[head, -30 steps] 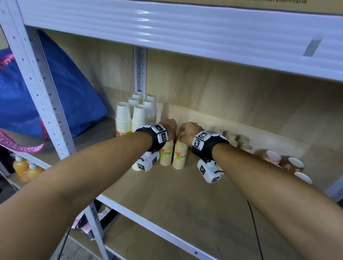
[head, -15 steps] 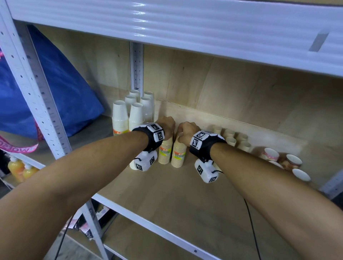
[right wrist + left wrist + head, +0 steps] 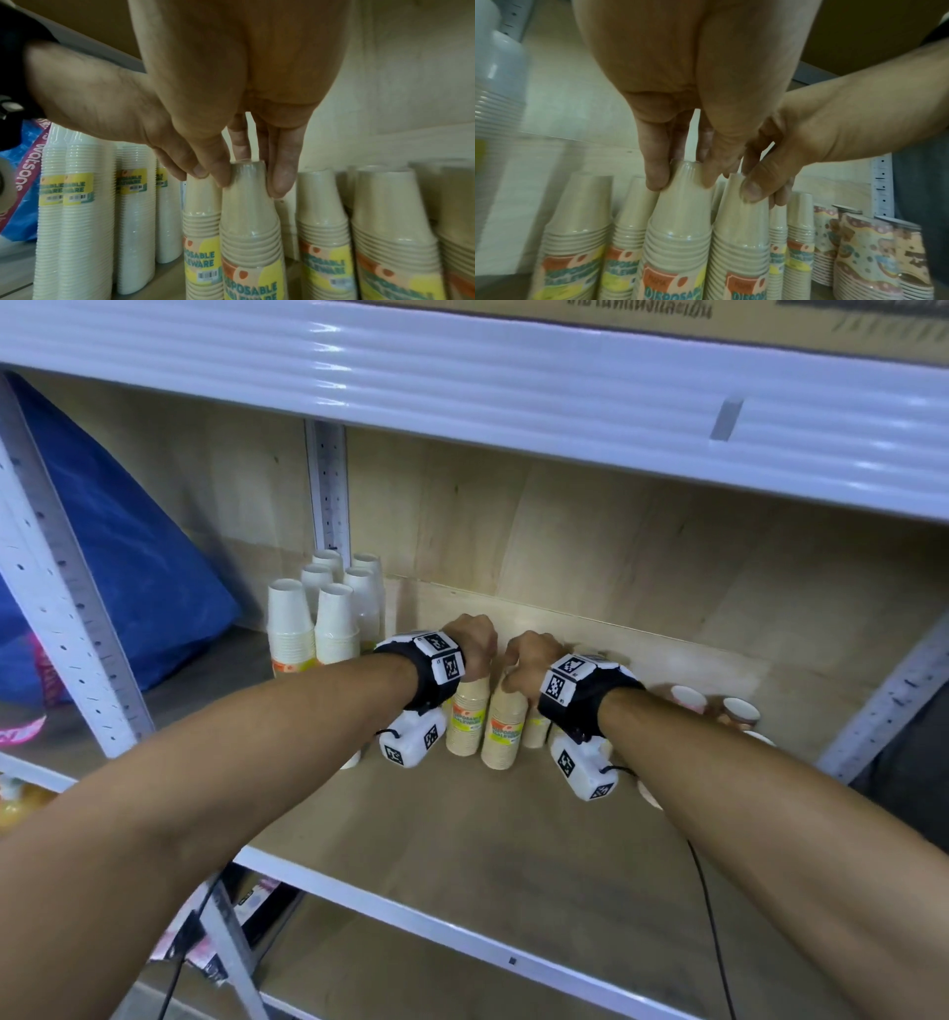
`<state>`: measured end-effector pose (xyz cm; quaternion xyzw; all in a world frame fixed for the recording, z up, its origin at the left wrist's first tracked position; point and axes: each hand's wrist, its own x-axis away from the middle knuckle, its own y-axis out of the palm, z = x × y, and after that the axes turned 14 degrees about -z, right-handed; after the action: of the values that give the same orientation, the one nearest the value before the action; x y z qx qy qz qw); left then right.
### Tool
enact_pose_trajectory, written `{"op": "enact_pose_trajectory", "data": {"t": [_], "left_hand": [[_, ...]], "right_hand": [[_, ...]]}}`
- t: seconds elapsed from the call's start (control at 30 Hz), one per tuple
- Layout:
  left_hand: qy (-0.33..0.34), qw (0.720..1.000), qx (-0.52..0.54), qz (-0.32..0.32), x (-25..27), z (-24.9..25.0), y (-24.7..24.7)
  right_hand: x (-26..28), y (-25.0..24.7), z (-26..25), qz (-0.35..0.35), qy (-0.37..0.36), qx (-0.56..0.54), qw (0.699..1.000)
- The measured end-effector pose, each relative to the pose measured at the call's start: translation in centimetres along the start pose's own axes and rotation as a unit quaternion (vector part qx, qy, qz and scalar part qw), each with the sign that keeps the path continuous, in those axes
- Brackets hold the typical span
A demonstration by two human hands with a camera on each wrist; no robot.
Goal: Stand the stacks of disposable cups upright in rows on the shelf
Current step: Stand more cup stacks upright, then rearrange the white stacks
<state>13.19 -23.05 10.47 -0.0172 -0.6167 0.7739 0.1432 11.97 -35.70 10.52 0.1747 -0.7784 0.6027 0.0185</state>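
Left hand (image 3: 470, 644) and right hand (image 3: 529, 660) each pinch the top of an upright beige cup stack (image 3: 466, 716), (image 3: 506, 729) mid-shelf (image 3: 462, 855), white stacks (image 3: 336, 624) toward its back-left corner.

A blue bag (image 3: 128, 567) lies left of the rack, orange bottles (image 3: 15, 801) below.

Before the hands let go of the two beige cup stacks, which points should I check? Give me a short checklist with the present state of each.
1. Left hand pinches the top of the left beige stack: ok.
2. Right hand pinches the top of the right beige stack: ok.
3. Both stacks stand upright, side by side: ok.
4. Bases flat on the shelf board: cannot tell, the wrist views cut them off.
5. In line with the other beige stacks: cannot tell.
6. White stacks clear of the hands: ok.
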Motion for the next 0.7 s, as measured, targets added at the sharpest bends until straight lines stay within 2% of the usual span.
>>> {"op": "enact_pose_trajectory", "data": {"t": [0.3,0.7], "left_hand": [[0.068,0.998,0.009,-0.009,0.0,4.3,0.9],[0.077,0.996,0.02,-0.038,-1.4,6.6,2.1]], "right_hand": [[3.0,-0.8,3.8,0.004,0.044,-0.004,0.999],[3.1,-0.6,6.9,0.025,0.036,0.005,0.999]]}}
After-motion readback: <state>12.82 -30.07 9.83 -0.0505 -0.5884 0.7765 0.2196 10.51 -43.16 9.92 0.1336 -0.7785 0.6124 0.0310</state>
